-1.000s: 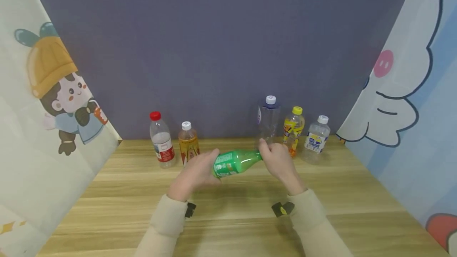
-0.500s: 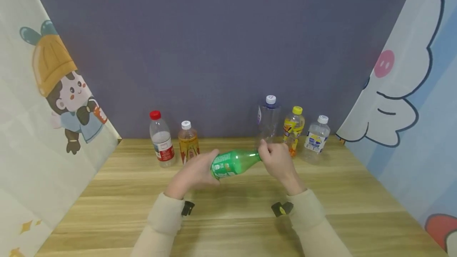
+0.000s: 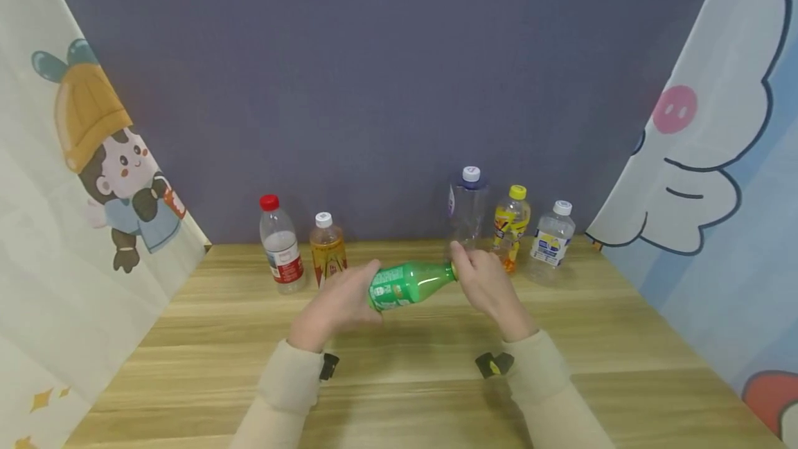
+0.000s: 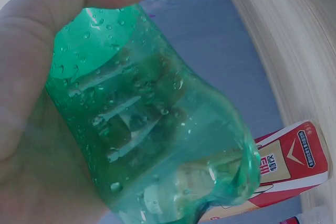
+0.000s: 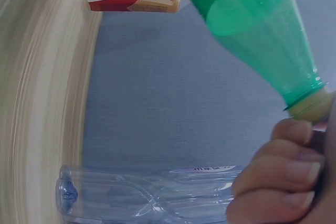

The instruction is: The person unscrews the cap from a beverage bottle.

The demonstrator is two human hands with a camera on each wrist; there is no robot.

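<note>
A green plastic bottle (image 3: 411, 284) is held on its side above the wooden table, its neck toward the right and slightly raised. My left hand (image 3: 339, 302) grips it around the base end, and the thumb lies across the green wall in the left wrist view. Droplets cling inside the bottle (image 4: 157, 103). At the neck, my right hand (image 3: 488, 287) pinches the yellowish cap (image 5: 312, 106), with fingers curled at it in the right wrist view. The cap is mostly covered by that hand in the head view.
Behind the left hand stand a red-capped bottle (image 3: 282, 248) and a white-capped amber bottle (image 3: 328, 251). To the right are a tall clear bottle (image 3: 466, 210), a yellow-capped bottle (image 3: 512, 227) and a clear white-capped bottle (image 3: 551, 244). A dark panel (image 3: 386, 89) backs the table (image 3: 399, 393).
Both hands and the green bottle keep nearly the same place. Only a slight shift of the right fingers at the cap shows.
</note>
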